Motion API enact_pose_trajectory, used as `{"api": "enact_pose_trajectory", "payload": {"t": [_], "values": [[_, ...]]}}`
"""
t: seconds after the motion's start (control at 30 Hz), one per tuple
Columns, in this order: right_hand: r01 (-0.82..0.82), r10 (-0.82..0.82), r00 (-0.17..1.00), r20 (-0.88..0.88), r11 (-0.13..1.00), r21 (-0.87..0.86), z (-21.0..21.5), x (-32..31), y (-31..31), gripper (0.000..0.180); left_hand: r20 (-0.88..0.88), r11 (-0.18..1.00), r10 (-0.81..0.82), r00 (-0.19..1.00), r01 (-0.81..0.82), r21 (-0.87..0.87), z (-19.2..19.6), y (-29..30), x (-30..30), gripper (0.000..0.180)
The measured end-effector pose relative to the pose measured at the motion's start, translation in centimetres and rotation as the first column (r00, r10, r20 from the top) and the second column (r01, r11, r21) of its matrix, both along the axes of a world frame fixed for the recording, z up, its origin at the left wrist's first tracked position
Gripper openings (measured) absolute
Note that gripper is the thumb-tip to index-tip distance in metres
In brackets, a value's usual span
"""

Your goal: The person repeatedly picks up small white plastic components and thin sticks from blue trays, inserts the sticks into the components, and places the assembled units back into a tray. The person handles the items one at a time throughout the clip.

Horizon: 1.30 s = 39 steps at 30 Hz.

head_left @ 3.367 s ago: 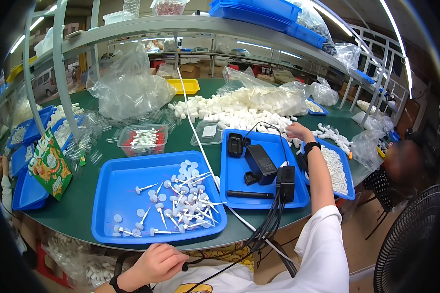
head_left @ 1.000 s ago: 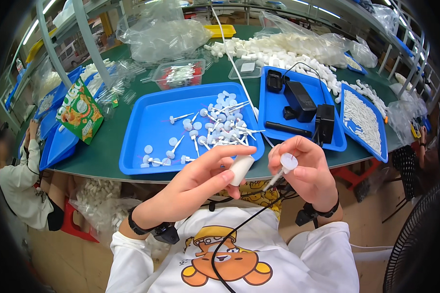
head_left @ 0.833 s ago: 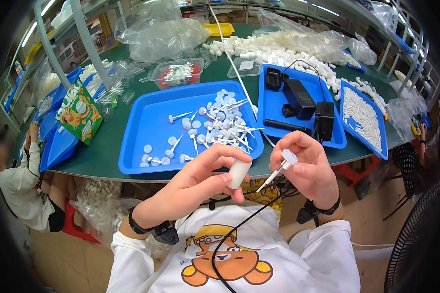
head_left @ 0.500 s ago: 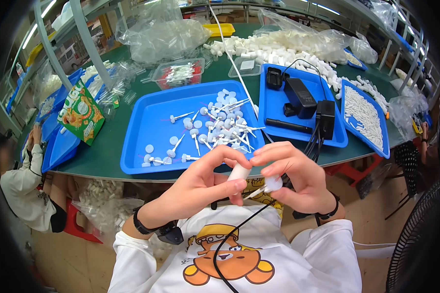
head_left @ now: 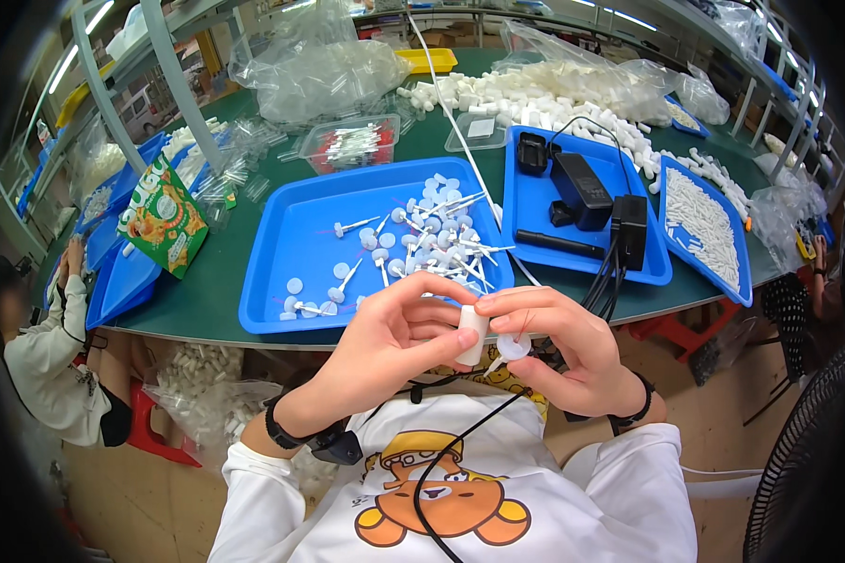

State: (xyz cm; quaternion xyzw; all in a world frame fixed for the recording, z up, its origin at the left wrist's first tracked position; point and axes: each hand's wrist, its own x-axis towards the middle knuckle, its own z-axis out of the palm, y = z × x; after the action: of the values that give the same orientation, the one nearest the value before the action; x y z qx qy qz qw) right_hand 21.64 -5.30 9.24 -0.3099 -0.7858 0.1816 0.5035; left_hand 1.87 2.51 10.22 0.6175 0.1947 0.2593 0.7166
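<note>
Gingerly, a white cylinder [head_left: 472, 338] is held nearly upright between the thumb and fingers of the left hand [head_left: 394, 333]; it looks light and fairly stiff, perhaps slick, best gripped by its sides. Close at its right, the right hand [head_left: 573, 352] pinches a pale disc [head_left: 514, 347] whose thin white stem [head_left: 494, 366], likely fragile, tilts down toward the left hand; the disc's rim seems the safer hold. A second ago the hands were apart; now the right fingertips reach the cylinder's upper end. Beyond the left hand sits a blue tray [head_left: 296, 230] of similar stemmed discs.
</note>
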Motion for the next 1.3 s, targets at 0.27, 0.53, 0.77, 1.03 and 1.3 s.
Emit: {"api": "enact_pose_trajectory", "payload": {"t": [0.27,0.53,0.77,1.03,1.3], "values": [[0.045,-0.045,0.998,0.046,0.999,0.016,0.0,0.4,0.4,0.036,0.01,0.999,0.037,0.999,-0.037,0.016,-0.2,0.4,0.1,0.03],[0.047,-0.049,0.997,-0.052,0.997,-0.053,-1.2,-0.1,0.7,0.032,0.065,0.997,-0.018,0.998,0.014,0.073,-1.2,-0.2,0.7,0.026],[-0.081,0.031,0.977,-0.211,0.969,-0.233,-1.6,0.4,1.1,0.03,0.011,0.998,-0.043,0.999,0.043,0.042,-1.2,-1.1,0.6,0.022],[-0.246,0.139,0.947,-0.29,0.894,-0.374,-1.3,0.7,1.4,0.028,-0.005,0.999,-0.02,1.0,0.02,0.03,-0.7,-1.3,0.7,0.034],[-0.262,0.17,0.954,-0.247,0.874,-0.41,-1.0,1.0,1.3,0.028,-0.029,0.999,-0.05,0.998,0.05,0.007,-0.9,-1.1,0.6,0.035]]}}
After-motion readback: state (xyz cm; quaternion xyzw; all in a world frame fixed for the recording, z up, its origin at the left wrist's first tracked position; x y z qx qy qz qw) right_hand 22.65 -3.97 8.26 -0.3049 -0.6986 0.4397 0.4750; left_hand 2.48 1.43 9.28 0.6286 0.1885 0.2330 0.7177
